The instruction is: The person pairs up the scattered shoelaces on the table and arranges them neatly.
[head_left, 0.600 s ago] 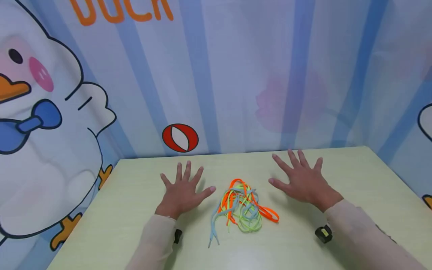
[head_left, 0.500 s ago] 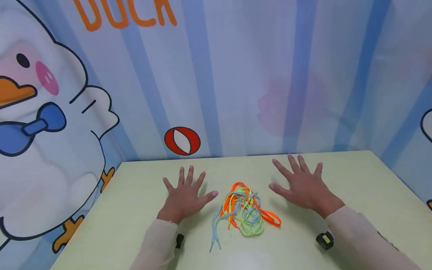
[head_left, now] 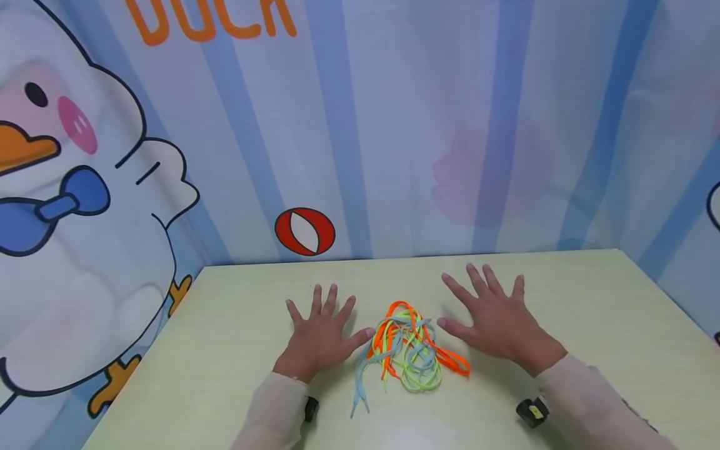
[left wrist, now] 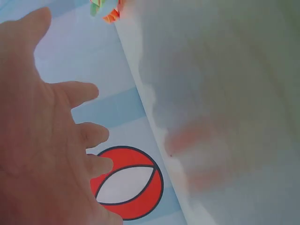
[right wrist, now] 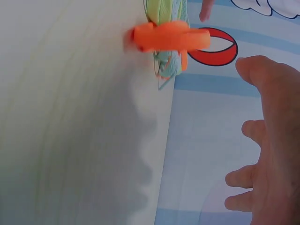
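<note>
A tangled pile of shoelaces lies on the table between my hands. An orange shoelace (head_left: 454,364), a yellow-green shoelace (head_left: 420,386) and a light blue shoelace (head_left: 360,380) are mixed in it. My left hand (head_left: 319,345) is spread palm down at the left of the pile, its thumb close to the laces. On the other side, my right hand (head_left: 500,324) has its fingers fanned out and holds nothing. In the right wrist view an orange lace loop (right wrist: 173,37) shows near that hand. Only a bit of the pile (left wrist: 105,8) enters the left wrist view.
The pale table (head_left: 185,375) runs back to a blue-striped cloth backdrop (head_left: 388,156) printed with a duck and a red ball (head_left: 305,231). A black wrist device (head_left: 532,412) hangs under the right sleeve, another (head_left: 311,409) under the left.
Both hands have moved inward, the left to the right and the right slightly to the left. The shoelaces lie as before; the head view has shifted slightly.
</note>
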Tool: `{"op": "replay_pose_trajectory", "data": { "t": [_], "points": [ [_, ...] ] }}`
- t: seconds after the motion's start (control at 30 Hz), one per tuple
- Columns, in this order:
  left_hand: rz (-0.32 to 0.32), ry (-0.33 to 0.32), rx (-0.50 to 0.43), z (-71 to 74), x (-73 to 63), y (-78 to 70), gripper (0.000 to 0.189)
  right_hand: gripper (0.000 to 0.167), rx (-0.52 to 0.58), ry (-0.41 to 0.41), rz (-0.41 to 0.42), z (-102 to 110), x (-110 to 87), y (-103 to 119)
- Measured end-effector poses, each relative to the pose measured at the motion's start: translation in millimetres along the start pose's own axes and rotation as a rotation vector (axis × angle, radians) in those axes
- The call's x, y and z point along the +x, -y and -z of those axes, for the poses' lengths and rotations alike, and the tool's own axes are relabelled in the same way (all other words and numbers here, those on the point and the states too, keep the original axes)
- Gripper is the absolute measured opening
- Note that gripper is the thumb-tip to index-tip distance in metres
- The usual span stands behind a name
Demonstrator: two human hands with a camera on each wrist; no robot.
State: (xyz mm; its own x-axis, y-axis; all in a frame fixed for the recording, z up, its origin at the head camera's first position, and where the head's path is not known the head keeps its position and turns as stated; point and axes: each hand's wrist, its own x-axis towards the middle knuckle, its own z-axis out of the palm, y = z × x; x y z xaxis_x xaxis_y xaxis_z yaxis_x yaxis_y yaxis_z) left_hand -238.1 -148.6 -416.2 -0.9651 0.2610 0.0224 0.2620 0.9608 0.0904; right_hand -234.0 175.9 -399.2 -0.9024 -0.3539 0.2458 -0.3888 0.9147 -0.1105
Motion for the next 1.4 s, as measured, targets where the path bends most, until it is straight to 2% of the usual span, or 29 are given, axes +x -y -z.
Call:
{"op": "replay_pose_trajectory", "data": {
  "t": [0.17,0.3,0.6,0.93,1.13,1.4],
  "points": [
    [-0.02,0.0,-0.046,-1.9,-3.7,-9.1,0.078,0.08,0.026,0.023,-0.001,-5,-4.7,7],
    [-0.026,-0.003,-0.047,-2.1,-5.8,-14.9,0.076,0.079,0.034,0.038,-0.006,-9,-8.2,14],
    [-0.046,0.017,-0.072,-2.0,-5.8,-24.7,0.079,0.075,0.065,0.022,0.02,-17,-10.7,26],
    [-0.072,0.039,-0.079,-2.6,-6.6,-33.5,0.077,0.067,0.052,0.019,0.048,-22,-14.8,34],
    [-0.093,0.039,-0.053,-1.7,-4.1,-43.1,0.076,0.059,0.046,0.02,0.071,-20,-13.6,35],
    [-0.093,0.057,-0.016,-2.1,-2.6,-48.7,0.06,0.05,0.069,0.058,0.098,-21,-11.0,39]
  ]
}}
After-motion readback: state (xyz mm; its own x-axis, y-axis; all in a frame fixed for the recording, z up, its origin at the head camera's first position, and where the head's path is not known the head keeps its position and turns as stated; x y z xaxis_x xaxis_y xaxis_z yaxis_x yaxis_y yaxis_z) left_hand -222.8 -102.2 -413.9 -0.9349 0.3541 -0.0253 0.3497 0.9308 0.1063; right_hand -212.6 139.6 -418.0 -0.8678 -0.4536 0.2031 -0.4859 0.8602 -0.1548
